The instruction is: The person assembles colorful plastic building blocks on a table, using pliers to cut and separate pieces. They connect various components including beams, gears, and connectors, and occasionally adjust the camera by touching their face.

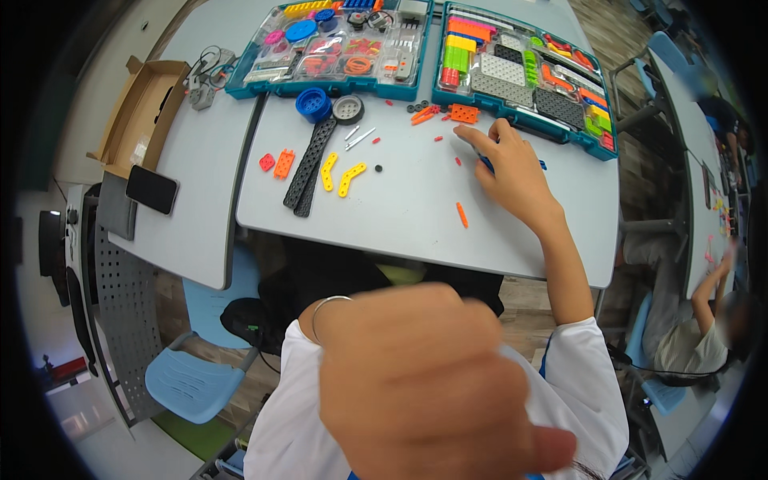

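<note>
Close in front at the lower middle is my left hand (424, 376), large and blurred, its fingers curled into a fist with the back of the hand showing. Anything inside it is hidden. A bracelet (318, 318) circles that wrist. My right hand (512, 172) is over the right part of the table, closed around a blue plastic piece (487, 162), with the index finger reaching forward. Most of this piece is covered by the hand. Just beyond the fingertips lies an orange perforated plate (463, 114). Small red pegs (438, 138) and an orange stick (462, 214) lie nearby.
Two teal-edged cases (332, 84) of building parts stand at the table's back. Black perforated beams (308, 168), yellow angled beams (350, 179), a blue wheel hub (313, 105) and a grey wheel (348, 110) lie left. The left table holds a phone (152, 190) and a cardboard box (144, 116).
</note>
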`<action>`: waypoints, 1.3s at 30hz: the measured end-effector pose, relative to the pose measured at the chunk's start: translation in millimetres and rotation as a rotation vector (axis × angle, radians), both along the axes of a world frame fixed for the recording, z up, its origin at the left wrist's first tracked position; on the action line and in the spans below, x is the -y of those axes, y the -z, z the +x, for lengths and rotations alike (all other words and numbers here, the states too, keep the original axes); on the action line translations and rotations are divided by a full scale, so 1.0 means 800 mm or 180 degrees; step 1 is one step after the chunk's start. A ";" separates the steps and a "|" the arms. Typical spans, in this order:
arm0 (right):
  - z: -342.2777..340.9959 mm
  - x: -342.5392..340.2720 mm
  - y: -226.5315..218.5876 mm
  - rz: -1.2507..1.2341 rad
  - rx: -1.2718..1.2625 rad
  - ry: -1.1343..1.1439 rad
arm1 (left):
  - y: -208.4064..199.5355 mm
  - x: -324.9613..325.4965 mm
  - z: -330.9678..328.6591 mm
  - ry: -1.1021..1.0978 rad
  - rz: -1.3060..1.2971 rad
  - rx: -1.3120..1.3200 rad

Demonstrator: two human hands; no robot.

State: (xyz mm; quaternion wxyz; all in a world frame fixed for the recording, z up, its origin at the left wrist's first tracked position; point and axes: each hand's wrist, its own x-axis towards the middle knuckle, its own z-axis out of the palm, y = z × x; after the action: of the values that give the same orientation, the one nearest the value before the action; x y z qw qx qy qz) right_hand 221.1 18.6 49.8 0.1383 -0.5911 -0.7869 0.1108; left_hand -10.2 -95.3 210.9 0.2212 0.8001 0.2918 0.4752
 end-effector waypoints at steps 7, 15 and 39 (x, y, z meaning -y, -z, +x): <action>-0.001 0.001 0.003 -0.0252 -0.0012 -0.0048 | 0.173 -0.124 -0.042 -0.1681 -0.0841 -0.0734; -0.001 0.000 0.004 -0.0400 0.0016 0.0017 | 0.244 -0.139 -0.070 -0.1500 -0.0706 -0.0895; 0.009 -0.015 0.030 0.0197 -0.0512 -0.0082 | 0.232 -0.102 0.005 -0.0221 -0.0611 -0.0841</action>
State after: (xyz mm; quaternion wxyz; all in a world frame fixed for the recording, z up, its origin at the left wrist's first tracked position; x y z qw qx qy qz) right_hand 228.6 30.9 25.6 0.2179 -0.5655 -0.7839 0.1353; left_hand -5.9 -13.8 25.6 0.2398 0.8202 0.3899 0.3431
